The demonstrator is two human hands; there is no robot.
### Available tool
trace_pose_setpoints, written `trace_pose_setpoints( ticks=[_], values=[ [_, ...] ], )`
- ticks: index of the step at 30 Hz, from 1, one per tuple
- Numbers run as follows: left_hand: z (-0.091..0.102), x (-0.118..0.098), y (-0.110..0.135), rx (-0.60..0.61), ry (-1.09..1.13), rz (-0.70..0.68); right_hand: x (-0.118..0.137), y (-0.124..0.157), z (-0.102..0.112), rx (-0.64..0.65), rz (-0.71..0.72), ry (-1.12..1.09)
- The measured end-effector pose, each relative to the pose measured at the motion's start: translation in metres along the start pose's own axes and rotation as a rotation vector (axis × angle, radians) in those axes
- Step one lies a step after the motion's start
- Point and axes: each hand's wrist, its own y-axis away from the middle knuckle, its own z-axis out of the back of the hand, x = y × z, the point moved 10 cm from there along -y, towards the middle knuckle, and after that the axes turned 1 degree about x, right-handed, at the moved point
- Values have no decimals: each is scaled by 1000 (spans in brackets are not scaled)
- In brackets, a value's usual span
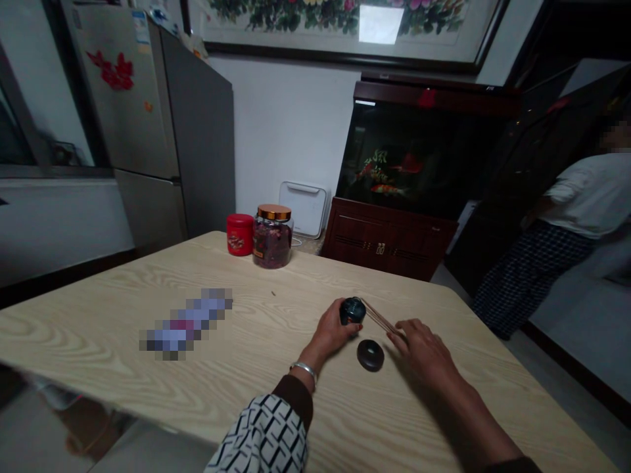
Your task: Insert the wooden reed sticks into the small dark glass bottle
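My left hand (329, 332) is closed around a small dark, glossy round pot (353, 310) on the right half of the table. Between the fingertips of my right hand (428, 349) are a few thin brown sticks (378, 316). Their far ends meet the pot's rim or lie just beside it; I cannot tell which. A dark brown round disc (370, 355) with a small pale spot in its middle lies on the table between my hands, touched by neither. The pot's inside is hidden.
The pale wooden table (276, 381) bears a red canister (240, 234), a clear jar (272, 238) with a copper-coloured lid at the back, and a blurred-out flat item (186, 323) at left. A person (586, 197) stands at right, beyond the table's edge. A fish tank (394, 157) stands behind.
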Motion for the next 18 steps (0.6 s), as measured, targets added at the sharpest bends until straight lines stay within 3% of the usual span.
trace_pose_setpoints(
  ticks=[4, 8, 11, 15, 18],
  values=[
    [0, -2, 2, 11, 23, -5, 53, 3, -7, 210, 147, -142],
    [0, -2, 3, 19, 27, 25, 69, 3, -17, 316, 220, -152],
    [1, 1, 3, 17, 12, 44, 61, -10, 10, 204, 230, -498],
    [2, 3, 3, 19, -5, 44, 44, -40, 57, -95, 110, -1174],
    [3, 2, 4, 14, -9, 35, 51, -61, 57, -259, 48, -1442]
  ],
)
